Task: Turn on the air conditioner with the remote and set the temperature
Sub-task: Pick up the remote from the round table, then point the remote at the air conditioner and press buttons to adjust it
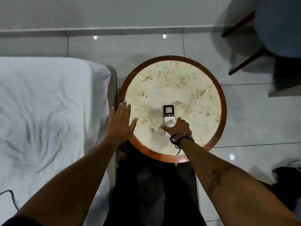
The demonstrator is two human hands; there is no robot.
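A white remote [168, 114] with a dark-framed screen at its far end lies flat on the round marble-topped table [175, 82]. My right hand [178, 128] rests over the remote's near half, thumb on its left edge and fingers curled onto its right side; the remote still lies on the tabletop. My left hand [121, 121] is flat, fingers straight and together, above the table's left rim, holding nothing. The air conditioner is not in view.
A bed with a white sheet [48, 111] runs along the left, close to the table. A blue-seated chair with dark wooden legs [267, 38] stands at the upper right. Glossy grey floor tiles [252, 119] surround the table. A dark cable [9, 198] lies on the bed.
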